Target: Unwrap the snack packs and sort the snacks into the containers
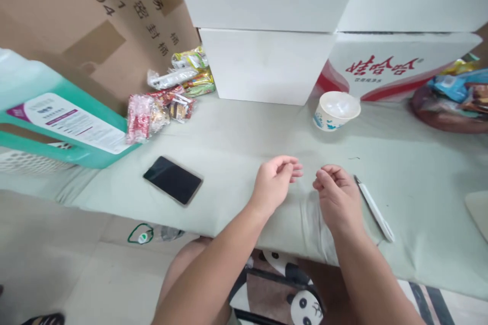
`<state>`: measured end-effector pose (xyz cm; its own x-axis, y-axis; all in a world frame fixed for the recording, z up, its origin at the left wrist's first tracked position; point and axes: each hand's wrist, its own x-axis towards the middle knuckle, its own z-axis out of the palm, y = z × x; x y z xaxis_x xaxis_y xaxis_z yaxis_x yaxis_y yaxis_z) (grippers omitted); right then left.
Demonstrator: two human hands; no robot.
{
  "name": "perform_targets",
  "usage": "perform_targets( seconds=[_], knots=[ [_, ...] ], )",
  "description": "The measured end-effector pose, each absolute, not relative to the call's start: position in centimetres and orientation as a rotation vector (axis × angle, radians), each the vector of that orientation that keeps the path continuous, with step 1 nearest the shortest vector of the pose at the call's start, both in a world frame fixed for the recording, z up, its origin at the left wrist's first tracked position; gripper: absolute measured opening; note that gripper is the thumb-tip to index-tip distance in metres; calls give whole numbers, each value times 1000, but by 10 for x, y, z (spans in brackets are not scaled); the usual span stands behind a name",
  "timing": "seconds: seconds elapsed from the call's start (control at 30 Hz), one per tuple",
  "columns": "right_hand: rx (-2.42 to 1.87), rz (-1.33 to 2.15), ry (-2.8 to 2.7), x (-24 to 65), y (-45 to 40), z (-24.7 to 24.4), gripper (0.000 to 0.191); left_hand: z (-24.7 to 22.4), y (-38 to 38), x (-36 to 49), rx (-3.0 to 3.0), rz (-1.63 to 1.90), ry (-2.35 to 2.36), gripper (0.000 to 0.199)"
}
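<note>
My left hand [275, 180] hovers over the front half of the table, its fingers loosely stretched toward the right and nothing visible in them. Facing it across a small gap is my right hand [339, 193], fingers curled in and thumb resting against the forefinger. Whether anything tiny sits in that pinch I cannot make out. Just right of this hand lies a white pen-like utility knife [375, 209] with a dark tip. A paper bowl [336, 111] with a blue print and whitish contents stands beyond my hands. A dark-screened smartphone [173, 180] lies at the left.
White boxes [267, 63] stand along the back, beside a red-lettered carton [389, 68]. Wrapped snacks [168, 106] lie near a large cardboard box [95, 20] and a green jug [76, 117]. A dark bowl [427, 111] of packets is at right. A thin dark scrap [354, 158] lies on the cloth.
</note>
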<state>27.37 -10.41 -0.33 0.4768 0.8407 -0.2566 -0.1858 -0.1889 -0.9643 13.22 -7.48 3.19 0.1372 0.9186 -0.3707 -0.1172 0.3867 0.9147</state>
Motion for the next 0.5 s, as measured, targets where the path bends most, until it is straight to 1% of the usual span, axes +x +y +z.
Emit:
perform_targets(
  seconds=[0.1,0.2,0.37,0.43,0.5],
  knots=[
    [-1552,1011,-751,271,-106,-14,36,24,-77,124,948,776,1149,20],
    [-1531,963,-859,276,-106,-19,44,18,-78,124,1081,663,1126,24],
    [-1558,883,-873,306,-120,-17,55,20,-79,146,1249,593,1059,28],
    [-1595,881,-797,323,-132,-15,55,23,-83,163,1251,541,999,28],
    [-1608,873,-724,340,-146,-10,49,24,-89,181,1259,494,929,28]
  ],
)
